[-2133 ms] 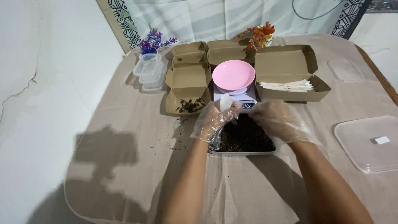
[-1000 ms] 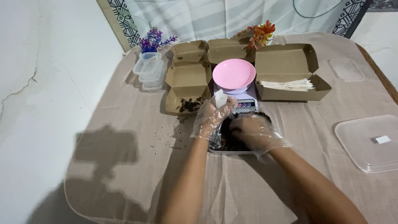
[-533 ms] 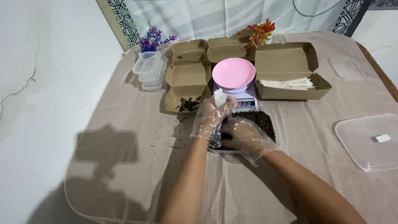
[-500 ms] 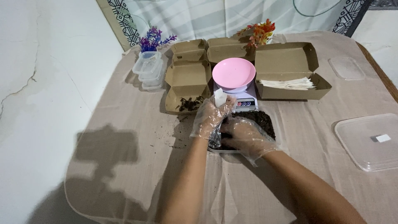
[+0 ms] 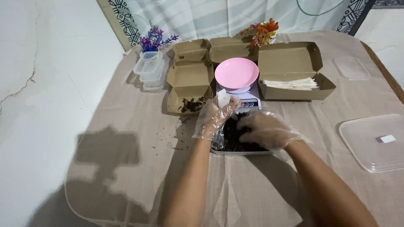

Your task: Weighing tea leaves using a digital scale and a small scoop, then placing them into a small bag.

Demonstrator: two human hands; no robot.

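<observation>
Two gloved hands work over a shallow tray (image 5: pixel 235 150) of dark crumbly material at the middle of the bench (image 5: pixel 126 126), right in front of me. My left hand (image 5: pixel 212 120) is at the tray's left edge and pinches a small white sachet (image 5: pixel 222 99) upright between its fingertips, so its grip is clamped on that. My right hand (image 5: pixel 265 131) lies palm down in the dark material (image 5: pixel 232 134), fingers curled into it; I cannot tell whether they are closed on anything.

Just behind the tray stands a small scale (image 5: pixel 248 101) with a pink bowl (image 5: pixel 236 74) on top. Left of the scale sits an open cardboard box (image 5: pixel 188 86) with a little of the dark material in it, and right of the scale a larger open cardboard box (image 5: pixel 294 71) holds a row of white sachets (image 5: pixel 290 84). Clear plastic tubs (image 5: pixel 149 71) are stacked at the far left beside purple flowers (image 5: pixel 155 38), and orange flowers (image 5: pixel 261 31) stand at the back. A clear lid (image 5: pixel 374 141) lies well apart to the right. Dark crumbs (image 5: pixel 170 130) dot the cloth left of the tray.
</observation>
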